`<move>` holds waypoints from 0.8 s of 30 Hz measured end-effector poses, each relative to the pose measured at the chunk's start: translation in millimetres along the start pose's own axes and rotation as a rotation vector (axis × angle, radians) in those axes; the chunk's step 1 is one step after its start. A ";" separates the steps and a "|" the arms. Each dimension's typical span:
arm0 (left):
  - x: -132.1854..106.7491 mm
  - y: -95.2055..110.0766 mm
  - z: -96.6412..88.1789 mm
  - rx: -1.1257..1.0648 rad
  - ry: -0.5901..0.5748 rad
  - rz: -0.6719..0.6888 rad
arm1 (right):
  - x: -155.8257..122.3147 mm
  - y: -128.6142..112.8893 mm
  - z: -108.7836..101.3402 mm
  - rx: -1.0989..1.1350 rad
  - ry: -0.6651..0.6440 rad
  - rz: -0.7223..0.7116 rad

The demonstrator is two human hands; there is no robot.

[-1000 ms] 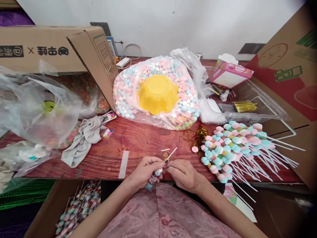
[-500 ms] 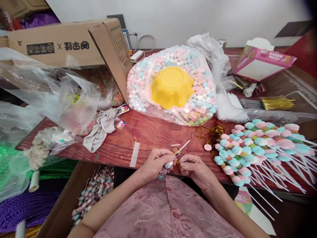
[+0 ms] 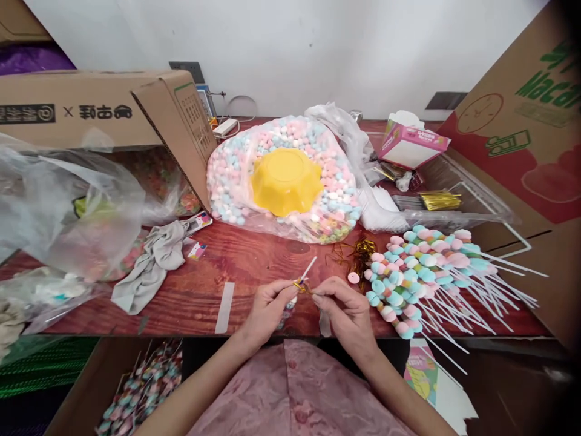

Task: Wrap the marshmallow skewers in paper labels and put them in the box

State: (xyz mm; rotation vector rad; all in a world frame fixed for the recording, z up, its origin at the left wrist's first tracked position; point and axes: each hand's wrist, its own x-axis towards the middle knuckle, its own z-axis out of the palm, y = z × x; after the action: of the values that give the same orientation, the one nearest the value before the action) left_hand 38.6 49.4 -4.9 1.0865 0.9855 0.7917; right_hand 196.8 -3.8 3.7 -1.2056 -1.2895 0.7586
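Observation:
Close to the table's front edge, my left hand (image 3: 267, 310) is closed around the neck of a wrapped marshmallow skewer (image 3: 287, 311). Its white stick (image 3: 310, 267) points up and to the right; the wrapped part hangs below the fingers, partly hidden. A thin gold twist tie (image 3: 300, 286) crosses the neck. My right hand (image 3: 347, 312) pinches the tie's end between thumb and fingertips. To the right lie a loose pink marshmallow (image 3: 353, 278), a tangle of gold ties (image 3: 364, 249) and a pile of marshmallow skewers (image 3: 420, 266) with white sticks.
A yellow bowl (image 3: 287, 181) sits upside down on a big bag of marshmallows (image 3: 231, 184). Cardboard boxes (image 3: 177, 121) flank both sides. Left are a grey cloth (image 3: 152, 260) and plastic bags (image 3: 104, 224). A tray (image 3: 472, 188) holds gold ties (image 3: 440, 200). Below is a box of skewers (image 3: 140, 387).
The view has turned, shifting the table things leftward and showing more of the right-hand box. My hands stay at the skewer's neck, where the gold tie now lies across it.

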 end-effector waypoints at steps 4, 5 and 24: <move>0.1 -0.9 8.9 0.099 -0.054 0.182 | -1.4 11.8 18.1 0.129 0.024 0.045; -0.6 -1.2 8.1 0.110 -0.061 0.187 | -1.6 16.0 20.5 0.149 0.029 0.068; -6.1 -3.6 -9.2 0.140 -0.101 0.308 | -11.7 12.8 43.9 0.367 0.291 0.132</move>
State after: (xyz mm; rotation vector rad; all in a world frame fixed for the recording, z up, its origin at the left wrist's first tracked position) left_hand 28.1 46.1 -8.2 1.4079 0.8073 0.9159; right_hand 154.9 -1.2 -17.7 -1.0607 -0.7972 0.8375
